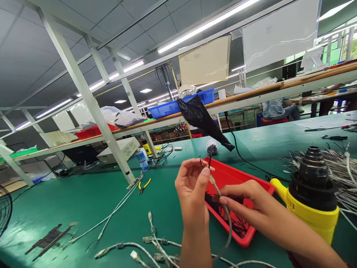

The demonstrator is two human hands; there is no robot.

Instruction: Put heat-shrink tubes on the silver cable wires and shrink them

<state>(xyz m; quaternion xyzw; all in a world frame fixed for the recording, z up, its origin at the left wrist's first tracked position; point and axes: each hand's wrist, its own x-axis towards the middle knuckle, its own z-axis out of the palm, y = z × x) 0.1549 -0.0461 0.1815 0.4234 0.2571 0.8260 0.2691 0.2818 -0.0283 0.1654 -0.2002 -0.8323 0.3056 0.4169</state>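
My left hand is raised over the near edge of the red tray, thumb and fingers pinching the end of a grey, clear-jacketed cable. Thin dark wire ends stick up from between its fingertips. Lower on the same cable, my right hand grips it between thumb and forefinger. The cable hangs from there in a curve toward the table. In the tray, beneath my hands, lie many short thin black pieces, perhaps tubing. More cables with metal plugs lie in front of my left forearm.
A yellow heat gun stands nozzle up at right, beside a heap of cables. Yellow-handled cutters, a blue spray can and a shelf post are left. A black bag droops from the shelf. A person sits beyond.
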